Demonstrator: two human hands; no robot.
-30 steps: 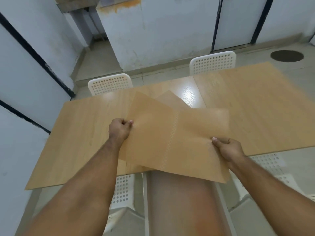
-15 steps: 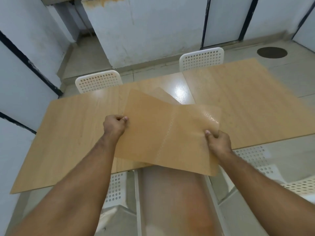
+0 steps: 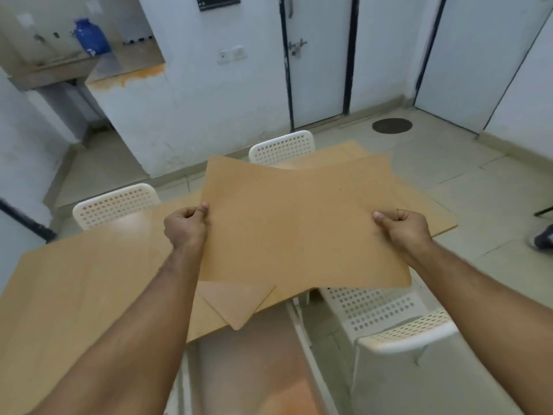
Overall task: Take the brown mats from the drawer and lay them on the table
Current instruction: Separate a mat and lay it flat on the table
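Observation:
I hold a stack of thin brown mats (image 3: pixel 296 223) over the wooden table (image 3: pixel 77 280). My left hand (image 3: pixel 185 227) pinches the stack's left edge and my right hand (image 3: pixel 404 229) pinches its right edge, thumbs on top. The top mat is spread wide and raised, hiding much of the table's middle. Under it a second mat (image 3: pixel 239 304) is turned askew, its corner hanging past the table's near edge. Another mat edge shows behind the top one at the far right. No drawer is in view.
White perforated chairs stand at the far side (image 3: pixel 115 203) (image 3: pixel 282 146) and at the near right (image 3: pixel 386 322). A white half wall (image 3: pixel 179 115) and doors lie beyond. A person's shoe (image 3: pixel 543 238) is at the right edge.
I have lifted the mats higher and shifted them to the right. The head view has tilted up, showing more of the room. Both hands keep their grip.

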